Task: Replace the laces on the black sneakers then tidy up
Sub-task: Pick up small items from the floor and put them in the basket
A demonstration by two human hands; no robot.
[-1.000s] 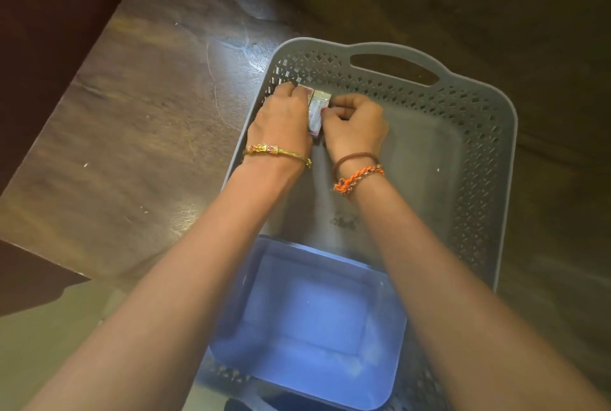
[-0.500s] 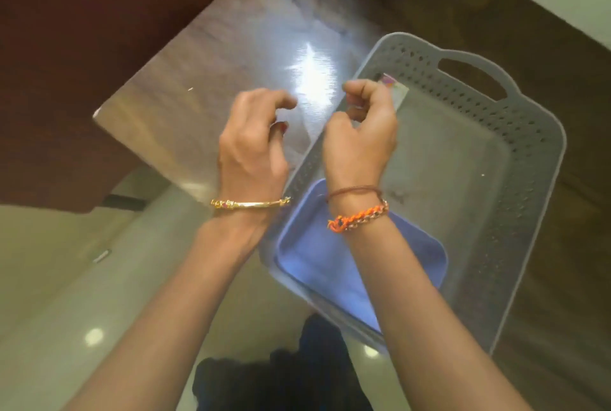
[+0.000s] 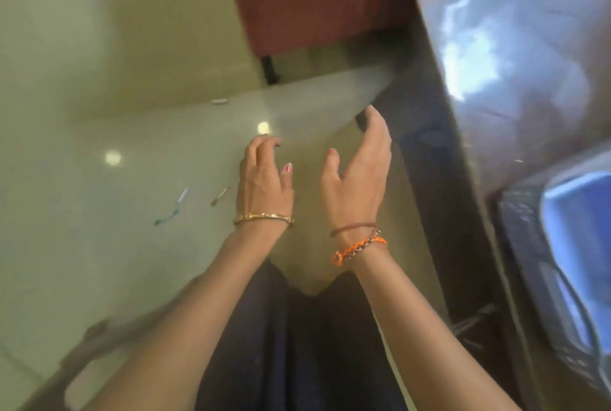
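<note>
Both hands hover over the pale glossy floor (image 3: 99, 245) holding nothing: the left hand (image 3: 264, 186) loosely curled, the right hand (image 3: 358, 179) spread with fingers straight. No sneakers show. At far right, the grey perforated plastic basket (image 3: 522, 245) sits on the dark wooden table (image 3: 512, 63), well apart from both hands.

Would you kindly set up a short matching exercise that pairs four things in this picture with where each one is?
Things:
1. gold bangle
2. orange braided bracelet
3. grey basket
4. small scraps

Places:
A. on the floor, left of the hands
B. on the left wrist
C. on the table at the right edge
D. on the right wrist

Pairs: 1-B, 2-D, 3-C, 4-A
</note>
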